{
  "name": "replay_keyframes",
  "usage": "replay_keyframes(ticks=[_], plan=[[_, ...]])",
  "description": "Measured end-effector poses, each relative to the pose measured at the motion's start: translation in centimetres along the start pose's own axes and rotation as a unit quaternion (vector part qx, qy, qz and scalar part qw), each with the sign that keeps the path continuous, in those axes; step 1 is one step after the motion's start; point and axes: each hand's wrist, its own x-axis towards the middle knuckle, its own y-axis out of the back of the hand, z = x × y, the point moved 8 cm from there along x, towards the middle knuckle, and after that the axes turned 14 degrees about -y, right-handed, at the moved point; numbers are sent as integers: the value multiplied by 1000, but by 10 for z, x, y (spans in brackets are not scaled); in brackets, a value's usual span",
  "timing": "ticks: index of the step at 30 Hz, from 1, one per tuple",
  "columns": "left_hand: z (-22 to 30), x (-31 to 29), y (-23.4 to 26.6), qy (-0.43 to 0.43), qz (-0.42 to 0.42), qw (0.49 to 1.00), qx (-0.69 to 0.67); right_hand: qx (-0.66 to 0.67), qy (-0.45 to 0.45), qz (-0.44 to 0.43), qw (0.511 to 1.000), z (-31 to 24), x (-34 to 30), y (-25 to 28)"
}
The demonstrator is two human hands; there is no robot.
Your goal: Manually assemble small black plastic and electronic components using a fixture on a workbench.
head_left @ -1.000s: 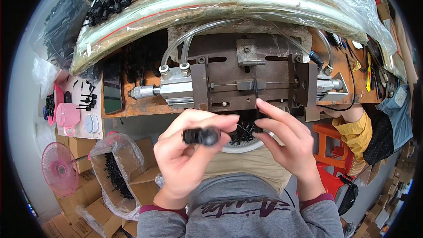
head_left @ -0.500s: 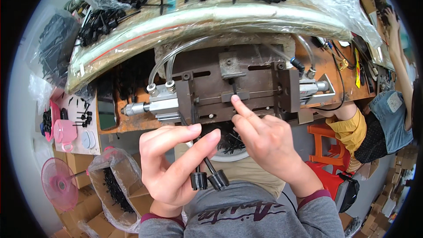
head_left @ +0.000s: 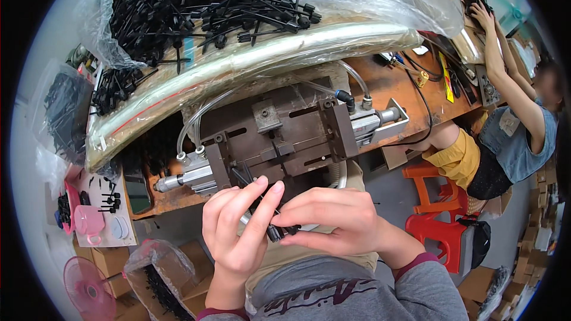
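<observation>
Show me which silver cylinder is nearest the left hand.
The left cylinder, just beyond the left hand; the right cylinder sits across the brown plate.

- Seeing two skinny black stemmed parts (head_left: pixel 275 234) from over here, plastic-looking, each with a chunky round head on one end.
- Both are tilted, heads low, stems (head_left: pixel 239 177) slanting up and off to the left.
- The left hand (head_left: pixel 235 235) has the stems between its fingers, far ends poking out beyond.
- Heads are side by side; one's pinched by the right hand (head_left: pixel 336 217), partly hidden.
</observation>
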Motion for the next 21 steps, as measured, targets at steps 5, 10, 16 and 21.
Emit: replay_keyframes(ticks=[5,10,16,21], plan=[[-1,-10,16,25,45,999,16,18,-43,6,999,5,1,6],[-4,-24,36,53,39,998,13,-163,-4,93,982,28,-3,4],[-4,-36,27,76,23,997,-25,-337,35,84,937,48,-4,-22],[-5,-26,14,89,12,992,-88,-409,41,72,909,46,1,-33]])
